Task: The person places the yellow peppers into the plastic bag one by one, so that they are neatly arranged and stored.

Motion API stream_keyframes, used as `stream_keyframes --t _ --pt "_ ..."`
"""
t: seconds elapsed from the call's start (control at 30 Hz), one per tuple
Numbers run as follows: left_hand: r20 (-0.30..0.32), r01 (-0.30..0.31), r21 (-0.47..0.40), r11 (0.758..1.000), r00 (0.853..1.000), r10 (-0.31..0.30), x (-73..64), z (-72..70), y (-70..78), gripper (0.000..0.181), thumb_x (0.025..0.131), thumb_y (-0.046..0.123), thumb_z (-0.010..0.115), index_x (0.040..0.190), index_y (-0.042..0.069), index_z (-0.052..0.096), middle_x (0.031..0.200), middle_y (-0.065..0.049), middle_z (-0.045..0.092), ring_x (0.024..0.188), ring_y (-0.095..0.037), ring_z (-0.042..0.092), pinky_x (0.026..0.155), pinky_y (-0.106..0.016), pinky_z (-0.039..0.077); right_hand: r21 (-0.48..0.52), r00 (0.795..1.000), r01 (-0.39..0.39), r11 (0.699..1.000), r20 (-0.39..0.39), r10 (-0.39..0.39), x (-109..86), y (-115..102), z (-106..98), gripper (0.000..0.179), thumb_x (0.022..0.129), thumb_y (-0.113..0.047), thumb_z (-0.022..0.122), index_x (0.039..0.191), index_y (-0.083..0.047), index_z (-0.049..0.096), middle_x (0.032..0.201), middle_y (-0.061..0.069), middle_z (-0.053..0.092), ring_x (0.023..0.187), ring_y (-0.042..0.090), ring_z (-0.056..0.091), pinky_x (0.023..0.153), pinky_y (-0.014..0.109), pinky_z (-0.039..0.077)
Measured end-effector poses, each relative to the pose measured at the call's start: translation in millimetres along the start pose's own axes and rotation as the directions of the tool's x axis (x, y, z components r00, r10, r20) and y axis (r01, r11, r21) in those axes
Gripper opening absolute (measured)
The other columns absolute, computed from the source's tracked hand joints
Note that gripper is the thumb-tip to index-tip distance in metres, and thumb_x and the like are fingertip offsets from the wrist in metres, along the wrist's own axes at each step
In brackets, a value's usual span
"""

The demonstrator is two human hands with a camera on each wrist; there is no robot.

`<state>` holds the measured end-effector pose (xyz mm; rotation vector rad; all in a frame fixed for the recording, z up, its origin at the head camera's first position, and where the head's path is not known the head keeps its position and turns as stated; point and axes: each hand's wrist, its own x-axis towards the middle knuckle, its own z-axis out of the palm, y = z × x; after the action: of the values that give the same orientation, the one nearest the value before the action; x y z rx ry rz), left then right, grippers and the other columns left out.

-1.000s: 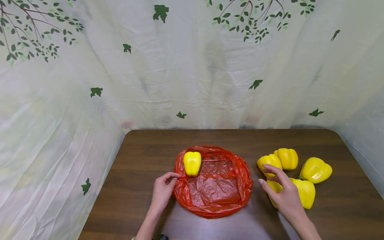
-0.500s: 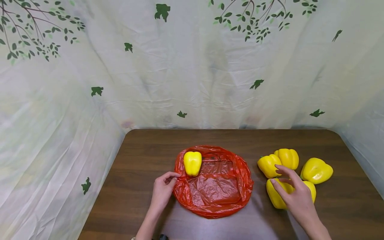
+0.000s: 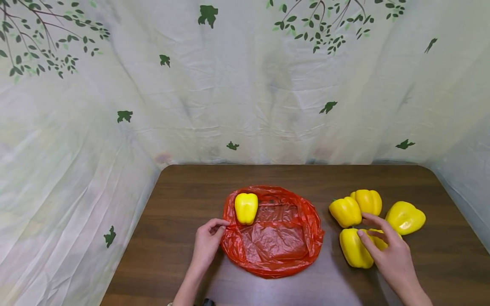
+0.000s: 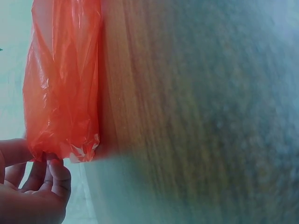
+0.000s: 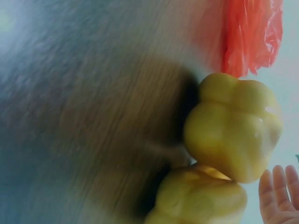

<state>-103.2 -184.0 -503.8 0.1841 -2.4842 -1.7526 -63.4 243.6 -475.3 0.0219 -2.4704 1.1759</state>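
Head view: the right hand [image 3: 392,250] is held over two yellow peppers [image 3: 354,251], its grip parted; the red bag [image 3: 313,238] is clamped at its left rim by the grip of the left hand [image 3: 206,241]. One pepper [image 3: 246,208] is held inside it; three more peppers [image 3: 346,211] are spread farther back on the worktop [image 3: 183,197].

L hand [image 3: 206,240]: back of hand up; thumb + index tips tog. in a pinch — other digits bent behind, detail hard to read from head cam.
L fingers [image 4: 60,179]: per wrist cam, bent, bunched close.
L forearm [image 3: 189,282]: in from bottom edge L of ctr, slants up & R.
R hand [image 3: 392,255]: thumb & index apart, gap betw. tips — C-shape facing up-L.
R fingers [image 5: 279,189]: per wrist cam, approx. straight, side by side, tips up, partly cut off.
R forearm [image 3: 415,293]: in from bottom R, slants up & L.
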Motion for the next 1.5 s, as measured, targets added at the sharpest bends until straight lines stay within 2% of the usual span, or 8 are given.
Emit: stream_keyframes --t 0.27,0.63,0.8,0.93,1.03,1.23,1.37,1.5 --pt "-0.008 0.032 -0.006 0.999 0.999 -0.032 0.8 0.0 0.3 0.016 0.092 -0.001 0.063 0.096 0.008 0.075 0.091 -0.009 0.067 0.072 -0.023 0.056 0.06 -0.025 0.05 -0.014 1.0 -0.003 1.0 -0.016 0.003 -2.0 6.3 -8.4 0.05 0.084 -0.002 0.076 0.13 -0.01 0.06 0.111 0.007 0.064 0.101 0.002 0.054 0.082 0.003 0.039" --pt "0.004 0.05 -0.021 0.999 0.999 -0.05 0.9 -1.0 1.4 0.014 0.093 0.002 0.064 0.098 0.007 0.075 0.096 -0.01 0.068 0.074 -0.025 0.058 0.062 -0.026 0.052 -0.071 0.996 -0.072 0.995 -0.053 0.069 -5.2 21.1 -22.3 0.045 0.089 -0.008 0.073 0.131 -0.008 0.059 0.118 0.007 0.062 0.103 -0.005 0.05 0.081 0.0 0.035" --pt "-0.005 0.063 -0.001 0.998 0.998 -0.063 1.5 -1.8 0.8 0.016 0.093 0.001 0.063 0.096 0.01 0.075 0.095 -0.008 0.068 0.074 -0.024 0.058 0.064 -0.027 0.054 -0.06 0.992 -0.086 0.995 -0.1 0.079 -7.7 28.2 -27.1 0.045 0.088 -0.006 0.073 0.13 -0.008 0.061 0.119 -0.009 0.059 0.102 -0.008 0.05 0.082 0.0 0.035" --pt "-0.015 0.04 0.01 0.999 0.999 -0.04 1.3 -1.4 1.0 0.015 0.092 0.0 0.063 0.095 0.009 0.076 0.095 -0.008 0.069 0.075 -0.022 0.059 0.065 -0.026 0.053 -0.091 0.987 -0.119 0.989 -0.119 0.108 -9.2 32.1 -31.2 0.045 0.088 -0.01 0.074 0.131 -0.012 0.061 0.117 -0.022 0.055 0.096 -0.014 0.048 0.08 0.0 0.035" --pt "-0.022 0.019 0.013 1.0 1.0 -0.019 1.0 -0.6 1.1 0.015 0.091 -0.001 0.064 0.094 0.007 0.076 0.094 -0.009 0.07 0.075 -0.021 0.06 0.064 -0.024 0.05 -0.095 0.984 -0.134 0.986 -0.132 0.121 -9.9 33.9 -34.2 0.045 0.088 -0.009 0.074 0.131 -0.013 0.061 0.118 -0.019 0.057 0.097 -0.015 0.047 0.08 0.001 0.035" --pt "-0.024 0.017 0.007 1.0 1.0 -0.017 0.0 -0.6 2.2 0.014 0.092 0.0 0.065 0.095 0.008 0.076 0.095 -0.008 0.07 0.075 -0.021 0.059 0.064 -0.024 0.049 -0.039 0.982 -0.097 0.995 -0.167 0.089 -9.7 37.7 -39.1 0.048 0.083 0.003 0.074 0.129 -0.008 0.063 0.123 0.0 0.063 0.1 -0.009 0.051 0.084 0.002 0.036" --pt "-0.024 0.022 0.011 1.0 0.999 -0.022 -0.1 -0.5 3.0 0.014 0.092 0.001 0.065 0.095 0.008 0.076 0.094 -0.008 0.07 0.073 -0.02 0.058 0.063 -0.024 0.048 -0.031 0.978 -0.096 0.995 -0.187 0.088 -9.4 41.6 -42.4 0.048 0.082 0.005 0.074 0.128 -0.007 0.064 0.125 -0.003 0.063 0.099 -0.008 0.052 0.084 0.003 0.036" --pt "-0.025 0.017 0.017 1.0 1.0 -0.017 0.5 0.1 0.8 0.015 0.092 -0.001 0.064 0.094 0.008 0.076 0.093 -0.008 0.07 0.073 -0.019 0.058 0.063 -0.024 0.049 -0.053 0.971 -0.14 0.989 -0.203 0.126 -9.1 47.9 -46.0 0.048 0.084 0.001 0.075 0.129 -0.011 0.064 0.123 -0.001 0.063 0.098 -0.01 0.05 0.081 0.001 0.035"
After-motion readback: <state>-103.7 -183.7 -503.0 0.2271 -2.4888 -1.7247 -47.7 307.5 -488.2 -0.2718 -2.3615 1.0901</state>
